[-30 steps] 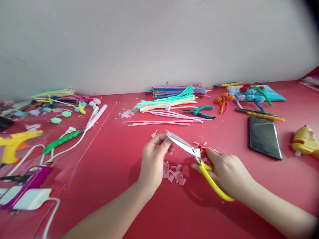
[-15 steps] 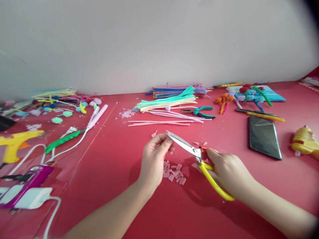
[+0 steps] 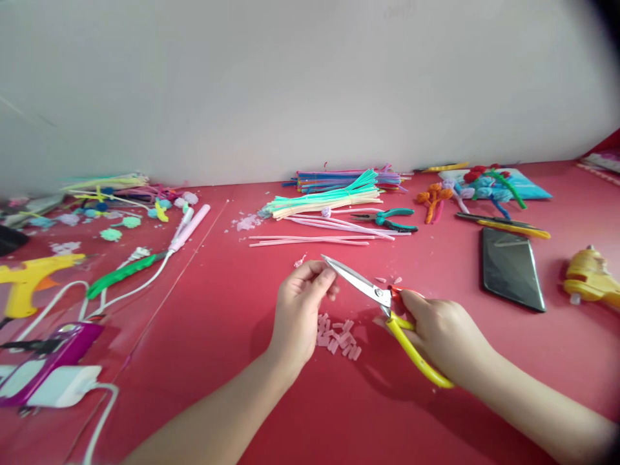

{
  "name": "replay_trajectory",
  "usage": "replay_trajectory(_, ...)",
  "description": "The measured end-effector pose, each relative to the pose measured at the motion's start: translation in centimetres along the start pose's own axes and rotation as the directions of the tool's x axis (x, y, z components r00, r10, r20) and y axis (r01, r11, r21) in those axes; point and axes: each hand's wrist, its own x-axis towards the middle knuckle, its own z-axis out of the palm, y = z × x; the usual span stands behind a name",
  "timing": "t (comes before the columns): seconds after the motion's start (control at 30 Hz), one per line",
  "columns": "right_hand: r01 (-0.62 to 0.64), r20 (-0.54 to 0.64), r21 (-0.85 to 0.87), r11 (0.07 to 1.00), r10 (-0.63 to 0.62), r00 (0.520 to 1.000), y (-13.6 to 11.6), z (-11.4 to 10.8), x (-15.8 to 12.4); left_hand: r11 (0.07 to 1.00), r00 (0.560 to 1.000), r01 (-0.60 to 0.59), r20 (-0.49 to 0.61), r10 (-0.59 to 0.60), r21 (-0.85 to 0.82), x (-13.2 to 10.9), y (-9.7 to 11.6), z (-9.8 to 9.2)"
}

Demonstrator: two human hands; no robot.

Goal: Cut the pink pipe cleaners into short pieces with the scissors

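My right hand (image 3: 440,336) is closed around the handles of a pair of scissors (image 3: 358,279), one handle yellow and the other red. Their blades lie nearly together and point up and left, the tips at the fingers of my left hand (image 3: 303,303). That hand is pinched, thumb against forefinger; whatever it holds is hidden behind the fingers and blade. Below the hands, a small pile of short pink cut pieces (image 3: 341,339) rests on the red table. Beyond them lie long pink pipe cleaners (image 3: 310,241).
Behind stand bundles of teal and cream pipe cleaners (image 3: 329,200), with pliers (image 3: 387,218) beside them. A black phone (image 3: 513,268) and a yellow tool (image 3: 588,278) lie right. At left are a yellow glue gun (image 3: 33,274), a green-handled cutter (image 3: 121,276) and a purple power strip (image 3: 72,352).
Almost nothing differs. The hands and scissors hold the same pose, and the things at the right sit very slightly further left in the picture.
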Motion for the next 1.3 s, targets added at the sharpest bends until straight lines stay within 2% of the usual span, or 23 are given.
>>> replay_trajectory(0.27,-0.132,0.017,0.033,0.991,0.131,0.991,-0.2,-1.3,1.3,0.998,0.997,0.06,0.042,-0.06,0.004,0.1,-0.5,0.1)
replay_trajectory(0.33,-0.157,0.031,0.099,0.983,0.155,0.987,-0.3,-1.7,1.5,0.996,0.994,0.089,0.068,-0.091,0.026,0.1,-0.7,0.2)
replay_trajectory(0.4,-0.183,0.086,0.238,0.954,0.167,0.982,-0.5,-1.8,1.6,0.991,0.986,0.122,0.108,-0.128,0.061,0.0,-0.8,0.3)
replay_trajectory(0.5,-0.219,0.177,0.512,0.83,0.148,0.973,-0.9,-2.0,1.6,0.966,0.948,0.223,0.201,-0.246,0.13,-0.3,-0.9,0.5)
replay_trajectory(0.63,-0.293,0.242,0.739,0.607,0.167,0.956,-1.6,-2.5,1.6,0.903,0.836,0.358,0.35,-0.423,0.237,-0.9,-1.2,0.9)
replay_trajectory(0.7,-0.314,0.263,0.791,0.525,0.171,0.949,-1.8,-2.7,1.7,0.895,0.816,0.355,0.377,-0.438,0.271,-1.1,-1.4,1.0)
replay_trajectory(0.77,-0.335,0.291,0.804,0.491,0.165,0.942,-1.9,-2.9,1.7,0.892,0.816,0.341,0.376,-0.438,0.298,-1.1,-1.5,1.0)
replay_trajectory(0.87,-0.345,0.304,0.789,0.508,0.165,0.938,-2.0,-3.0,1.7,0.893,0.834,0.319,0.353,-0.424,0.318,-1.2,-1.5,1.0)
replay_trajectory(1.0,-0.311,0.257,0.776,0.548,0.174,0.95,-2.2,-2.6,1.6,0.916,0.885,0.241,0.314,-0.343,0.321,-1.4,-1.4,1.2)
replay_trajectory(1.1,-0.266,0.216,0.755,0.599,0.157,0.964,-2.1,-2.2,1.6,0.913,0.888,0.259,0.294,-0.353,0.316,-1.4,-1.4,1.2)
replay_trajectory(1.17,-0.228,0.189,0.697,0.68,0.133,0.973,-1.8,-2.0,1.5,0.913,0.894,0.304,0.249,-0.372,0.273,-1.0,-1.4,1.0)
replay_trajectory(1.2,-0.213,0.174,0.641,0.737,0.131,0.976,-1.5,-1.9,1.5,0.923,0.912,0.304,0.207,-0.353,0.236,-0.8,-1.3,0.9)
replay_trajectory(1.3,-0.178,0.105,0.385,0.906,0.149,0.983,-0.8,-1.8,1.3,0.977,0.978,0.196,0.052,-0.201,0.082,0.0,-1.1,0.4)
